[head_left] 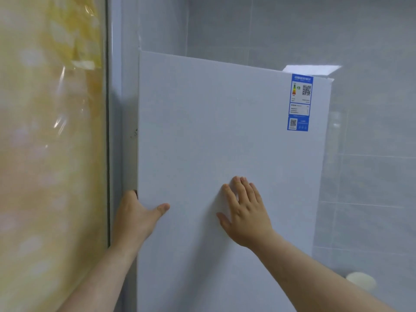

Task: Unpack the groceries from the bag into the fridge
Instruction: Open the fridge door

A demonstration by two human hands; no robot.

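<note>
the left hand (137, 212) grips the left edge of the fridge door (213, 120): its thumb (163, 208) lies on the white front, and the fingers go round the edge and out of sight behind it. the right hand (245, 215) lies flat on the door's front, to the right of the left hand, fingers straight and close together, holding nothing. both hands sit low on the door.

the door stands upright, its long axis running top to bottom, and it looks shut or very nearly so, with only a thin dark line along its left edge. that edge is the one that matters: it lies right under the left hand, so the hinge is probably on the far right side and the pull would fall to the left hand, with the right hand merely steadying.

a blue sticker (299, 102) sits near the door's top right corner. a yellow patterned panel (49, 154) fills the left of the scene, and a grey tiled wall (371, 109) stands behind and to the right. a pale round thing (360, 280) shows low on the right, too blurred to name. the bag and the groceries are not in view.
</note>
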